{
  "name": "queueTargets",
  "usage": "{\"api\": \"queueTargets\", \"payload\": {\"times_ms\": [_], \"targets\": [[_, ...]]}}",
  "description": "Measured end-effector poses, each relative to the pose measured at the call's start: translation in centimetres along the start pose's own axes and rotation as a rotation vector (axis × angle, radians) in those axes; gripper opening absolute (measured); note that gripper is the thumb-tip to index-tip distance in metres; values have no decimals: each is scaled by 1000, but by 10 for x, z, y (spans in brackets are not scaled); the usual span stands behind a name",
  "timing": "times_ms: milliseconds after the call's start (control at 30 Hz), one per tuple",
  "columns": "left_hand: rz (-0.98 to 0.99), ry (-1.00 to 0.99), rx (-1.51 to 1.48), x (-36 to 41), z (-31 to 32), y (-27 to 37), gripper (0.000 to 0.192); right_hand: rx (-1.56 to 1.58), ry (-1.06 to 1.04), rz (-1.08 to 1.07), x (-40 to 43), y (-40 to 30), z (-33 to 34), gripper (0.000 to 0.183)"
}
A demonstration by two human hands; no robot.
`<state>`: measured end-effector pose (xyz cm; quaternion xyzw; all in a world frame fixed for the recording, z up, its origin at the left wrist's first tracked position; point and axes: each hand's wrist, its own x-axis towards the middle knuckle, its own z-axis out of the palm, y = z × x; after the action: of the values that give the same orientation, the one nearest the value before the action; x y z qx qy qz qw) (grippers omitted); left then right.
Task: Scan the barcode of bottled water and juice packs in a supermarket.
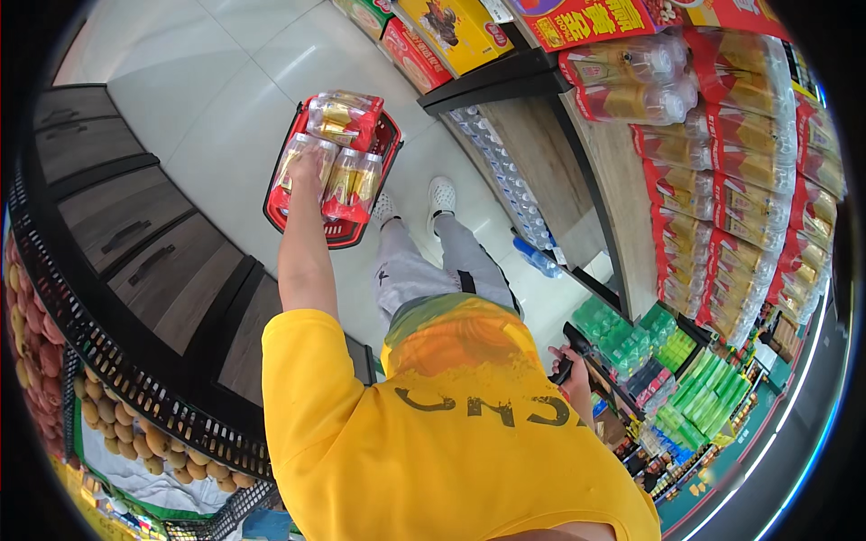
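A red and black shopping basket (336, 235) sits on the floor before me, holding several shrink-wrapped packs of clear bottles with golden contents and red wrapping. My left hand (308, 166) reaches down into it and grips the top of the left bottle pack (284, 177); its fingertips are partly hidden. Beside that pack stands another bottle pack (353, 186), and a third bottle pack (338, 120) lies tilted at the basket's far end. Low at my right side, my right hand (574, 370) is closed around a black handle (563, 370), whose far part is hidden.
To my right, a wood-panelled shelf (602, 162) carries stacked bottle packs (734, 182) and boxed goods (450, 34). Water bottles (504, 179) line its lower level. At left stands a dark produce counter (169, 270) with a black rim and potatoes (155, 443). My shoes (442, 196) are beside the basket.
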<state>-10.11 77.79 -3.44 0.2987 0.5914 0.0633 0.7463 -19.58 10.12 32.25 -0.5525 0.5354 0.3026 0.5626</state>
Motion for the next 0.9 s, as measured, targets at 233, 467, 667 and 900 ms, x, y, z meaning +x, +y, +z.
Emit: {"api": "queueTargets", "payload": {"times_ms": [233,467,667,900], "targets": [[282,197,414,-20,-12,-1,24,-43,1,28,14,-4,15,17],[385,140,288,-78,-73,-71,16,-335,1,-59,18,-13,50,19],[-263,153,540,-139,-136,-163,25,-402,-87,-109,40,-26,72,19],[-289,60,463,-212,-87,-141,33,-552,-321,-372,21,-104,116,19]]}}
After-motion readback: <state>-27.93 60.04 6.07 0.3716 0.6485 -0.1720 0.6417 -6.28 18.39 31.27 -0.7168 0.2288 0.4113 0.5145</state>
